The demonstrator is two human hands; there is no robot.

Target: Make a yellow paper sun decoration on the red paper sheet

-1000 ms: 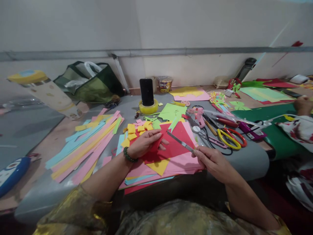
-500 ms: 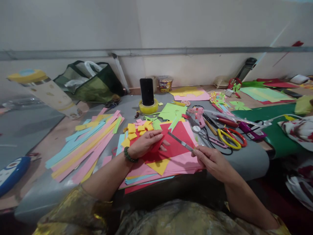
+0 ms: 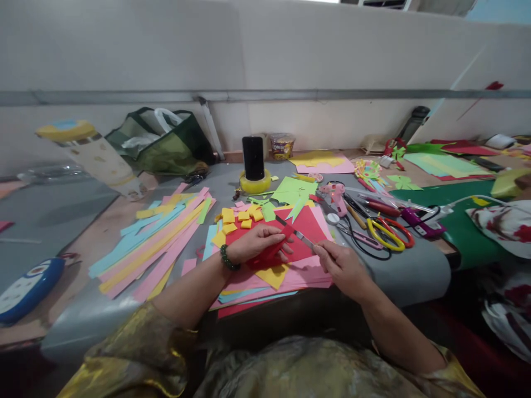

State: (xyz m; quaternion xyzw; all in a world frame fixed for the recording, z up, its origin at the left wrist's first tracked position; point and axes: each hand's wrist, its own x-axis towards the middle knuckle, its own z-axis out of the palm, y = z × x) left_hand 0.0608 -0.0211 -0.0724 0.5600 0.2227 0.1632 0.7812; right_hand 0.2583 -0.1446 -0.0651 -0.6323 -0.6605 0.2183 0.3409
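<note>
Hands (image 3: 301,254) closed on red paper (image 3: 271,251) and metal blade (image 3: 299,235)

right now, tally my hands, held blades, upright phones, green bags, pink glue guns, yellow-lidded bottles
Hands: 2, left hand and right hand
Held blade: 1
Upright phone: 1
Green bag: 1
Pink glue gun: 1
Yellow-lidded bottle: 1
Total: 7

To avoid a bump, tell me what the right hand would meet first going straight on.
Beyond the metal tool it holds, the right hand would probably meet the red paper in the left hand first, though depth is unclear.
</note>
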